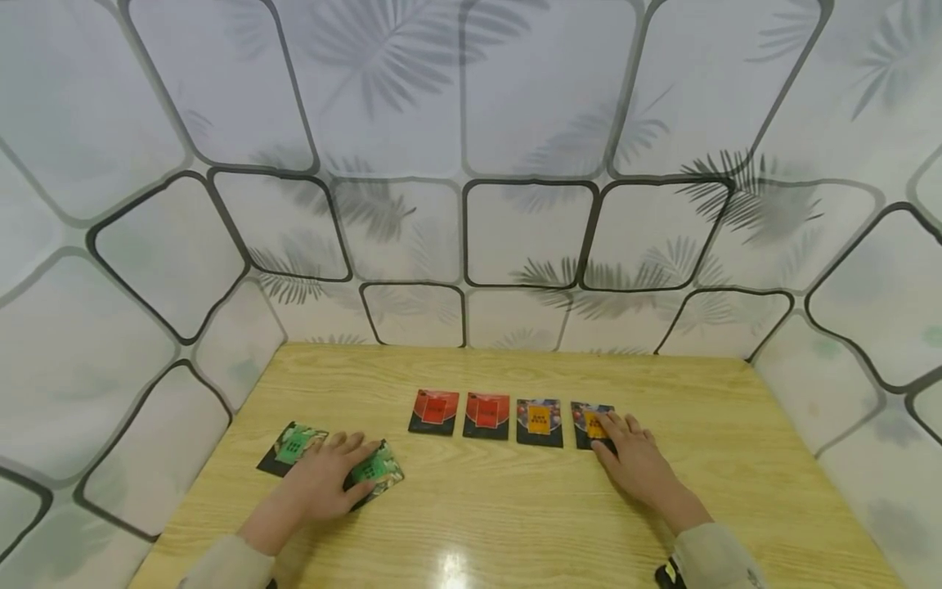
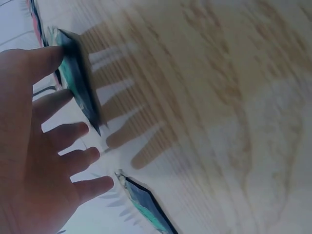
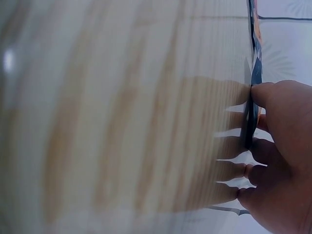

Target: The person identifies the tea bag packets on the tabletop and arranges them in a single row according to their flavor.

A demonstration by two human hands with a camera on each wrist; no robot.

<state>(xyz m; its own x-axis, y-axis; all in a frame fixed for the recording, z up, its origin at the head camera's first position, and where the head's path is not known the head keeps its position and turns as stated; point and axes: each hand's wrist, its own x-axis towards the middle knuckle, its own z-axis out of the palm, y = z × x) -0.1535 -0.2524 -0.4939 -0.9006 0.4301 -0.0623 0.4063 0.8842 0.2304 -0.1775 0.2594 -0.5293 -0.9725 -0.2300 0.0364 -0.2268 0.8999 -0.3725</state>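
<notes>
Wall [image 1: 522, 245] backs the table [image 1: 500, 515]. Left hand [image 1: 320, 484] partly covers a green packet [image 1: 379, 468] near a second green packet [image 1: 293, 446]; right hand [image 1: 639, 462] touches an orange packet [image 1: 585, 424], in line with two red packets [image 1: 486, 415] and another orange packet [image 1: 539, 421]. Whether either hand's fingers pinch, we cannot tell.

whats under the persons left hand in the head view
Part of a green-and-black packet lies under the left hand, its right side showing. The packet's left side is covered by the hand, so it cannot be seen there.
</notes>
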